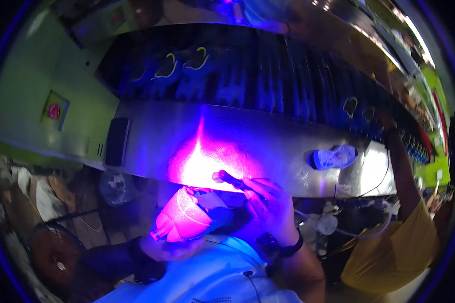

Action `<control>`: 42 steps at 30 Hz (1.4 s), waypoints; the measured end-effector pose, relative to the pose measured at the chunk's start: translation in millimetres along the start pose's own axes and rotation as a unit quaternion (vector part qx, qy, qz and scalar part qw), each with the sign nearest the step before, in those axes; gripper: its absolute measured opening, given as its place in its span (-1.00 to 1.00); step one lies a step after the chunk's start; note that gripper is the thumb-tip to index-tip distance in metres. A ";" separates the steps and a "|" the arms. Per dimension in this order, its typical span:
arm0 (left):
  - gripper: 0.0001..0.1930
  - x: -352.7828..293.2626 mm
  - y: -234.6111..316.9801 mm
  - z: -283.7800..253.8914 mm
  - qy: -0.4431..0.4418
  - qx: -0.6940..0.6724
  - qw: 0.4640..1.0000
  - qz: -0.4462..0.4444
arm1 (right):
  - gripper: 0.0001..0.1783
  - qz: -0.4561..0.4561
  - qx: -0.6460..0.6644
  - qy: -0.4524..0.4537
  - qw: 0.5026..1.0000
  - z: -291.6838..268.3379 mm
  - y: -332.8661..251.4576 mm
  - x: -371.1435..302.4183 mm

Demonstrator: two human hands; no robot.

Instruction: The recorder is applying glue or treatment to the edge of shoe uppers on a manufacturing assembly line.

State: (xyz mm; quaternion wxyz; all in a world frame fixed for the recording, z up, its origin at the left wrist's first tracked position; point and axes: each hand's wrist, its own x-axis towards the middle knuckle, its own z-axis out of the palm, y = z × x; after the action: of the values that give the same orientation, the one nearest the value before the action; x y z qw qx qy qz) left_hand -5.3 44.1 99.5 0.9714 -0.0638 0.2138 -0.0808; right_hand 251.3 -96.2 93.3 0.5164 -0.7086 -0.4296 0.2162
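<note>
Right fingers (263, 187) curled, left fingers (188, 248) seemingly cupped

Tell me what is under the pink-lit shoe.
The left hand is under the pink-lit shoe, supporting its lower end. The shoe covers part of that hand, so its full grip cannot be seen.

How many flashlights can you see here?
1: the small dark flashlight in your right hand, its tip toward the left. Others may be hidden in shadow.

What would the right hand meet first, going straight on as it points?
Leading with the small flashlight it holds, the right hand would probably meet the brightly lit tabletop first; its height above that is unclear.
</note>
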 end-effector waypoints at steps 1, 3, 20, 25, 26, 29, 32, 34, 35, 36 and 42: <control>-0.50 7.0 6.8 13.4 0.056 0.163 0.983 0.064 | -0.67 -0.037 0.001 -0.036 0.999 -2.8 -4.6 7.7; -0.51 29.9 23.8 41.6 0.138 0.476 0.850 0.177 | -0.65 -0.020 0.057 -0.054 0.997 -7.0 -18.5 10.6; 0.01 309.5 249.2 181.3 0.161 0.891 0.258 0.338 | -0.58 0.155 0.032 0.211 0.964 -37.2 93.6 21.7; -0.14 354.7 255.7 136.1 0.236 0.919 0.158 0.273 | -0.60 0.164 -0.009 0.174 0.971 -40.2 76.5 22.8; -0.14 351.0 271.3 138.0 0.246 0.918 0.151 0.271 | -0.60 0.161 0.000 0.168 0.973 -38.5 72.6 26.1; -0.33 332.8 327.4 165.4 0.221 0.898 0.274 0.265 | -0.62 0.163 0.023 0.199 0.966 -40.2 64.8 29.1; -0.34 334.7 316.4 169.5 0.226 0.905 0.246 0.263 | -0.64 0.155 0.024 0.199 0.967 -48.8 74.1 22.4; -0.34 323.9 315.7 170.7 0.213 0.915 0.215 0.266 | -0.64 0.155 0.029 0.193 0.968 -50.3 77.0 21.7; -0.35 310.0 318.1 169.7 0.206 0.920 0.198 0.268 | -0.65 0.151 0.033 0.186 0.970 -49.6 77.7 23.8; -0.35 289.1 324.1 171.2 0.201 0.924 0.179 0.269 | -0.65 0.152 0.037 0.187 0.970 -45.3 75.5 30.5; -0.35 314.0 298.8 128.2 0.260 0.899 0.095 0.340 | -0.64 0.154 0.053 0.207 0.965 -44.8 72.5 30.8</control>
State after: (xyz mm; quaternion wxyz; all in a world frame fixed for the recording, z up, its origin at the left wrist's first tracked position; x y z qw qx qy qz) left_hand 369.3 290.2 40.4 0.1219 0.9607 0.2222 0.1134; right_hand 329.4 -102.1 47.7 0.5913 -0.7672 -0.1866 0.1643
